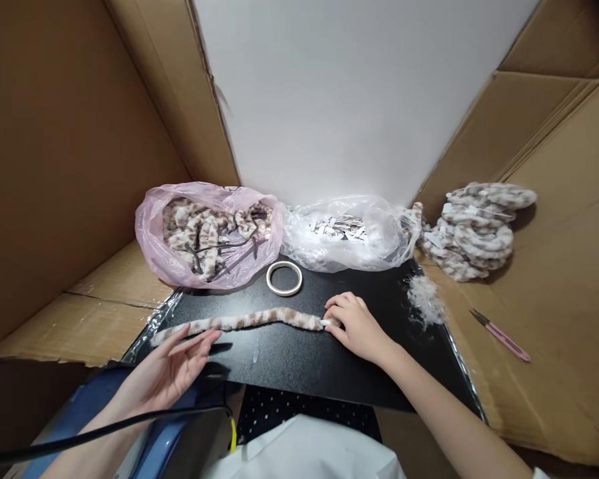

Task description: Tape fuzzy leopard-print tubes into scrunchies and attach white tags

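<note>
A long, narrow plush strip [259,320], white with brown patches, lies stretched across the black tabletop [289,362]. My right hand [357,326] has its fingers closed on the strip's right end, where a small white piece shows at the fingertips. My left hand [177,368] is open near the strip's left part, palm turned up and fingers extended. Its thumb overlaps the strip in view; whether it touches, I cannot tell. Just beyond the strip rests a roll of whitish tape [284,293].
At the back left, a pink plastic bag [152,243] holds plush pieces and dark cords. Beside it, a clear bag [379,249] contains small white-and-dark strips. On the right are a plush bundle [472,233], loose white fluff [424,301] and pink-handled snips [502,336]. Cardboard walls [70,133] flank the table.
</note>
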Tool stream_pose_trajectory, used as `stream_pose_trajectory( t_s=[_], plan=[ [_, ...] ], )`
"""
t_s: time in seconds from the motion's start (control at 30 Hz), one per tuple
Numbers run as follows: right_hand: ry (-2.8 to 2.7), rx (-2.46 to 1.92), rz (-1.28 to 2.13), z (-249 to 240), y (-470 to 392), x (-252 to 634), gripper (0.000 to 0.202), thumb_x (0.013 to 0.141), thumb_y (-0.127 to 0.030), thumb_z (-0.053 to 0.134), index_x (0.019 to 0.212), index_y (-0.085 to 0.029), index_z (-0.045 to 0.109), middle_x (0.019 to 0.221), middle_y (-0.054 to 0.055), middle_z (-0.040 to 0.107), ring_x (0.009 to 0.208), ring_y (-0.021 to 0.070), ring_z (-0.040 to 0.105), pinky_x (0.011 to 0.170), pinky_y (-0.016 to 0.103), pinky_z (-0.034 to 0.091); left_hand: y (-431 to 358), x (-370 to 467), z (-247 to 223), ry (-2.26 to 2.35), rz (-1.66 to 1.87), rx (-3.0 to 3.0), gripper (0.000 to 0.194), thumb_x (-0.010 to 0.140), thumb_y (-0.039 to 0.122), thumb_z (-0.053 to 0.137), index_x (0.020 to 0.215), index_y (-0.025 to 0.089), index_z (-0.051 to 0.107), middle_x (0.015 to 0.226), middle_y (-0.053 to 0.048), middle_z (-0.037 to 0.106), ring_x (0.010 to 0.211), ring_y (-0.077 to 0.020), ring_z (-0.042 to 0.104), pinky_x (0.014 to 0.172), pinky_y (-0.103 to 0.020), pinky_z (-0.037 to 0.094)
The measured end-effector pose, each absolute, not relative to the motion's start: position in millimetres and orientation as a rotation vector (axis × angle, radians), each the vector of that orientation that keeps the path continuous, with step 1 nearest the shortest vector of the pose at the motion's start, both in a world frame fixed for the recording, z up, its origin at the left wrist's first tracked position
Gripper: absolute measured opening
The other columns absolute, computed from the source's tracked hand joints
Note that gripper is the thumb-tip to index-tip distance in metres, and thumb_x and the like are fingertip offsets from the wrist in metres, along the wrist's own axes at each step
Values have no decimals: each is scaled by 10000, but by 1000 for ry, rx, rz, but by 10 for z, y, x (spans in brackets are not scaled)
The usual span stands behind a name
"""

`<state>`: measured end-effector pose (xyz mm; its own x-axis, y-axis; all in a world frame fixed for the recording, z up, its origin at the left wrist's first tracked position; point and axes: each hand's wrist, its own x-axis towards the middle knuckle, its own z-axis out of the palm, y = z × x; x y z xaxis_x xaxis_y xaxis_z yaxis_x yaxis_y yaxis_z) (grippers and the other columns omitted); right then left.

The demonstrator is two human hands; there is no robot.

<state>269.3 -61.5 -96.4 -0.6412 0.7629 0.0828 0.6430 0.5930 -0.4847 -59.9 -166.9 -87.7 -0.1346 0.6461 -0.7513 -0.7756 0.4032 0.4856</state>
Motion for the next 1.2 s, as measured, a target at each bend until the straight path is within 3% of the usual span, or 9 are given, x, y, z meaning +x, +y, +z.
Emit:
stream_pose_trajectory(
  t_s=[0.17, 0.27, 0.43, 0.57, 0.7, 0.83, 0.9, 1.13, 1.2],
  plan=[
    [-2465, -885, 728, -957, -624, 2756, 67, 855, -171, 626, 917, -197, 619, 1012, 43, 674, 1100, 218, 524, 977, 418, 364, -1409, -605, -838, 1114, 1328, -167, 384, 1005, 216, 304, 1305, 38, 464, 638, -39, 612, 451, -95, 614, 447, -160, 568],
    [-2404, -788, 799, -893, -650, 2783, 81, 867, -180, 611, 947, -188, 625, 938, 48, 676, 981, 201, 568, 907, 390, 408, -1299, -549, -848, 944, 1311, -122, 389, 1011, 252, 281, 1273, 56, 491, 548, 38, 466, 389, -61, 506, 400, -135, 523],
    [-2239, -616, 900, -766, -685, 2754, 108, 847, -166, 633, 951, -187, 655, 863, 47, 676, 853, 182, 575, 804, 347, 460, -1355, -315, -925, 764, 747, -8, 418, 962, 288, 419, 1241, -9, 513, 640, -30, 563, 430, -107, 560, 382, -208, 518],
    [-2152, -483, 713, -698, -707, 2699, 161, 830, -105, 619, 922, -219, 685, 880, 39, 691, 913, 192, 560, 851, 371, 455, -1415, 1, -1002, 665, 582, 70, 484, 897, 423, 531, 1162, 21, 582, 974, -183, 676, 828, -272, 706, 727, -374, 599],
    [-2192, -497, 437, -714, -730, 2710, 185, 844, -114, 609, 920, -250, 707, 885, 24, 708, 826, 179, 525, 781, 354, 445, -1259, 150, -1015, 734, 1163, 40, 325, 944, 365, 437, 1073, 119, 605, 1103, -157, 677, 1048, -282, 651, 870, -406, 549],
    [-2215, -542, 487, -847, -705, 2815, 235, 843, -64, 566, 950, -218, 709, 893, 42, 685, 741, 139, 561, 672, 276, 459, -1098, -89, -908, 760, 1717, -52, 365, 1006, 270, 233, 829, 164, 534, 674, -25, 635, 683, -165, 668, 684, -320, 572],
    [-2170, -648, 589, -930, -669, 2856, 280, 821, -24, 537, 959, -203, 703, 915, 50, 673, 748, 130, 597, 656, 249, 471, -1071, -272, -799, 588, 1798, 58, 379, 1018, 275, 200, 792, 168, 485, 544, 40, 508, 446, -83, 514, 511, -202, 499],
    [-1866, -1150, 802, -987, -482, 2758, 310, 720, -47, 587, 980, -193, 672, 821, 18, 673, 622, 122, 565, 579, 239, 466, -919, -398, -438, 913, 1395, 658, 355, 906, 493, 434, 830, 170, 562, 526, 48, 422, 337, -62, 273, 324, -194, 319],
    [-1918, -1213, 795, -914, -427, 2732, 306, 706, -70, 631, 981, -197, 670, 826, 24, 678, 717, 152, 586, 672, 280, 482, -798, -255, -411, 1071, 1178, 918, 235, 827, 416, 597, 842, 181, 598, 504, 61, 396, 355, -67, 295, 350, -185, 318]
  ],
)
